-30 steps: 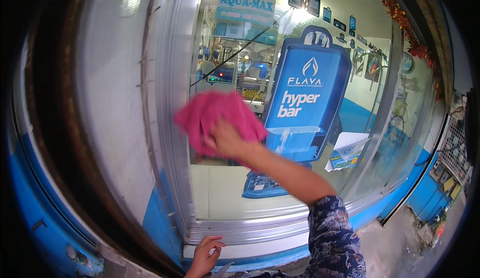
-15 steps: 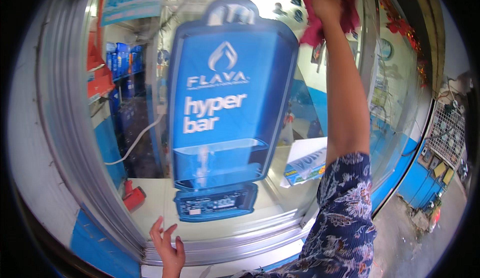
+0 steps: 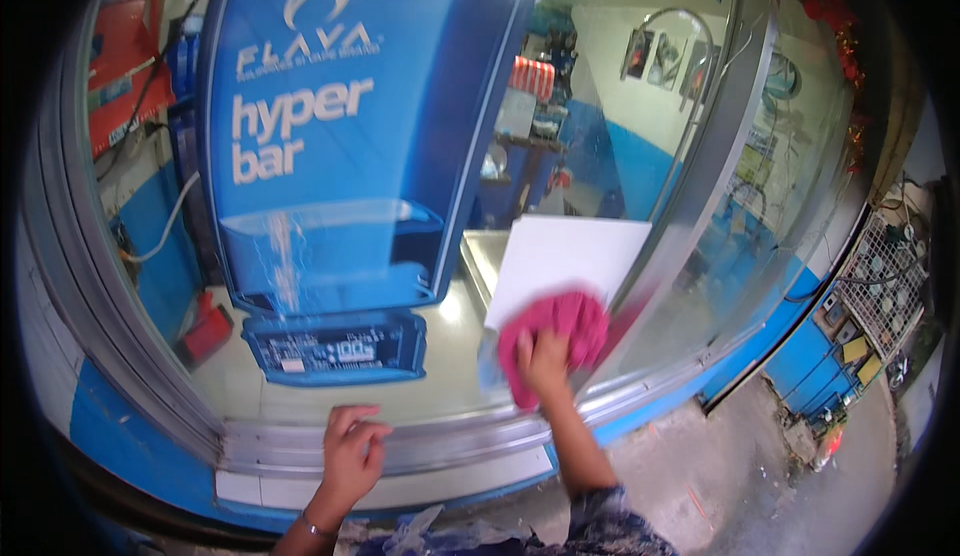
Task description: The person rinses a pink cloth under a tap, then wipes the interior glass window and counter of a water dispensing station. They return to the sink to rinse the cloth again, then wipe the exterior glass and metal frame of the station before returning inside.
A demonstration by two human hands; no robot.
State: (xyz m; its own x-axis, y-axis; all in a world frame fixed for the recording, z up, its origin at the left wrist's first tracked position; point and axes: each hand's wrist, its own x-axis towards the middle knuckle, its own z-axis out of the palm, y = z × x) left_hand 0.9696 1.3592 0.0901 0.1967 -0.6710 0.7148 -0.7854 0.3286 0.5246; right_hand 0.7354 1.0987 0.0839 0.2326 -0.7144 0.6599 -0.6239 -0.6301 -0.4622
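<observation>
A crumpled pink cloth (image 3: 560, 331) is bunched under my right hand (image 3: 543, 364), which presses it to the lower right part of the window glass (image 3: 610, 146). Through the pane behind it shows a white sheet or box panel (image 3: 565, 256), its lower part covered by the cloth. My left hand (image 3: 352, 454) hovers by the silver sill frame (image 3: 460, 441), fingers loosely bent and apart, holding nothing. A big blue sticker shaped like a device (image 3: 340, 156) takes up the left of the glass above that hand.
Metal frame posts (image 3: 715, 166) border the pane on the right. Beyond the glass, a red tool-like object (image 3: 207, 331) lies on a pale counter. Red and gold garland (image 3: 850, 86) hangs at right, above a wire rack (image 3: 880, 276) by the concrete ground.
My right hand has brought the cloth from high on the glass down to the lower right. My left hand has shifted slightly, and the view has tilted downward and right.
</observation>
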